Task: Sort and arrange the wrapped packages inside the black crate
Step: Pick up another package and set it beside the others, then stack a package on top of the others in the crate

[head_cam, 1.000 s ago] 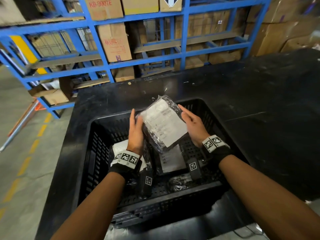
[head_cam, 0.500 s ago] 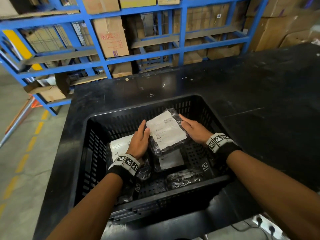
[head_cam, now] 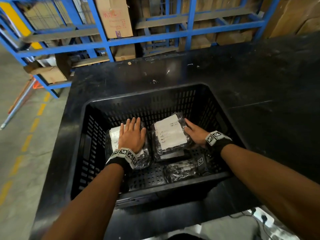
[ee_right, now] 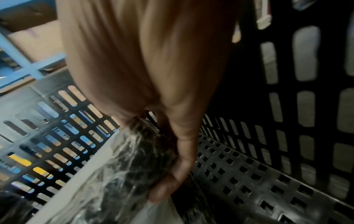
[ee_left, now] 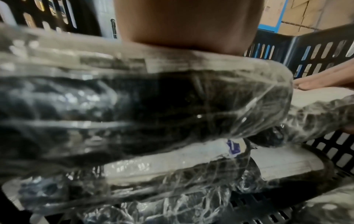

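Observation:
The black slotted crate (head_cam: 147,94) sits on a black table. Inside, a plastic-wrapped dark package with a white label (head_cam: 168,134) lies at centre right on top of another wrapped package (head_cam: 173,155). My right hand (head_cam: 194,134) rests against its right edge with fingers stretched along it; in the right wrist view the fingertips (ee_right: 172,180) touch the wrap (ee_right: 114,174). My left hand (head_cam: 132,135) lies flat, fingers straight, on the left stack of packages (head_cam: 113,134); the left wrist view shows that stack (ee_left: 172,106) close up. A third package (head_cam: 180,170) lies at the front right.
The black table (head_cam: 259,75) stretches right of and behind the crate. A blue rack (head_cam: 190,32) with cardboard boxes (head_cam: 112,18) stands behind it. Concrete floor with yellow dashes (head_cam: 26,144) lies to the left. Cables (head_cam: 259,220) lie below the table's near right corner.
Both hands lowered the labelled package from above the crate onto the centre-right stack. The left hand let go of it and moved left onto the left stack.

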